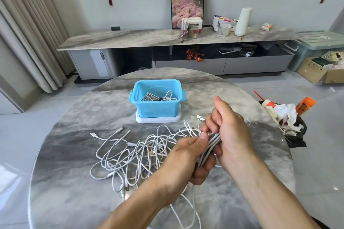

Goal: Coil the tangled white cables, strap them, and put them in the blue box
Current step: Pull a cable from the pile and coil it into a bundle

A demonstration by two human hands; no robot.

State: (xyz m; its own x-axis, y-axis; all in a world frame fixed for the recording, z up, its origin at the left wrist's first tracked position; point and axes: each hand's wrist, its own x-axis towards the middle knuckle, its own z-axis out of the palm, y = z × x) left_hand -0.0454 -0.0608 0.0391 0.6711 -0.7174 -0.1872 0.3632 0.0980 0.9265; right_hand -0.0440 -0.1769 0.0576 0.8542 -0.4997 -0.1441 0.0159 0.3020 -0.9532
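Over the desk's near right, my left hand and right hand met, both grips curled around one coiled cable bundle.

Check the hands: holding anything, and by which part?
Both grip one folded bundle of thin white cable. The left hand holds its lower end, thumb pinching near the top; the right hand wraps its upper part.
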